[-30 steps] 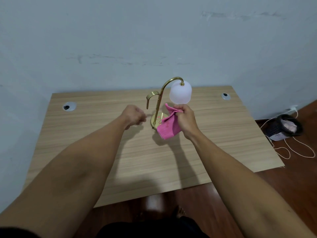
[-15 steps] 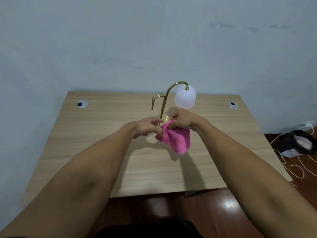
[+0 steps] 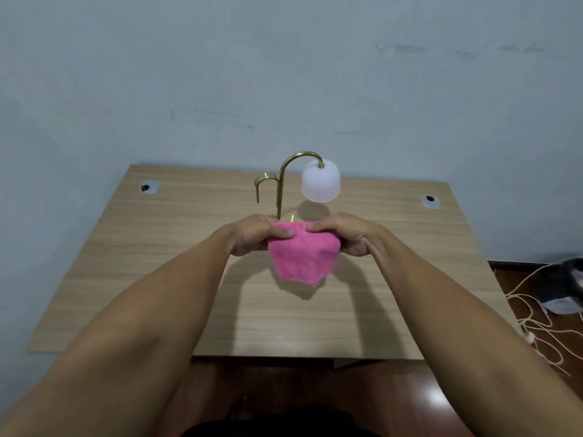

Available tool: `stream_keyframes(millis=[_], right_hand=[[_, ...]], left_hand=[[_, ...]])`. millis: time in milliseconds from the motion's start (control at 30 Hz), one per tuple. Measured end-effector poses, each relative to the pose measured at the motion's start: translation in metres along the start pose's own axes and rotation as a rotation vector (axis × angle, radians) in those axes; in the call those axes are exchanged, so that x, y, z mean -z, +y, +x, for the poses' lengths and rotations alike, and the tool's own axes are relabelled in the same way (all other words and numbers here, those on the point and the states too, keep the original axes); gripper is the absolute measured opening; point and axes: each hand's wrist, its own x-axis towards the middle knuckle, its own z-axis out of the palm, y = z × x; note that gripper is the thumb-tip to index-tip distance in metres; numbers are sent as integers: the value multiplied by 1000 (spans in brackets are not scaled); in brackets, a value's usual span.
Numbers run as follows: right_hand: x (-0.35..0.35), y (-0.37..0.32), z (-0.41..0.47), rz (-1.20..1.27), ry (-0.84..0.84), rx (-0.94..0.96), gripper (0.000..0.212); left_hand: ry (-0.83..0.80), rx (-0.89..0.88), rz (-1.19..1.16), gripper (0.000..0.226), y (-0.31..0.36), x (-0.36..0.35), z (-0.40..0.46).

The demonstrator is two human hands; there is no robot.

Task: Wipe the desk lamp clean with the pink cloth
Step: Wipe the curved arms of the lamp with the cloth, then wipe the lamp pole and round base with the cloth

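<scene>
A small desk lamp [image 3: 320,180] with a curved gold stem and a white frosted shade stands at the back middle of the wooden desk [image 3: 157,263]. Its gold base is mostly hidden behind my hands. The pink cloth [image 3: 303,257] hangs spread between both hands, held above the desk just in front of the lamp. My left hand [image 3: 252,236] pinches the cloth's upper left edge. My right hand [image 3: 347,236] pinches its upper right edge. The cloth does not touch the lamp.
Two round cable grommets sit in the desk top, one at the back left [image 3: 149,187] and one at the back right [image 3: 430,200]. A pale wall rises right behind the desk. On the floor at the right lie white cords [image 3: 536,313] and a dark bag [image 3: 568,285].
A second ago only my right hand held the bunched cloth beside the lamp. My left hand then took hold too, and the cloth now hangs spread between both hands, closer to me.
</scene>
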Motion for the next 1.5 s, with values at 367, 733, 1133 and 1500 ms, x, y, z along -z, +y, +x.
stream_keyframes(millis=[367, 733, 1133, 1500], right_hand=[[11, 91, 22, 513, -235, -98, 51], [45, 84, 63, 555, 417, 131, 23], [-24, 98, 194, -713, 440, 421, 58], [-22, 121, 198, -1267, 451, 315, 66]], left_hand=[[285, 132, -181, 22, -40, -43, 14], [687, -28, -124, 39, -45, -21, 79], [771, -571, 310, 33, -33, 0, 90], [616, -579, 497, 27, -24, 8, 94]])
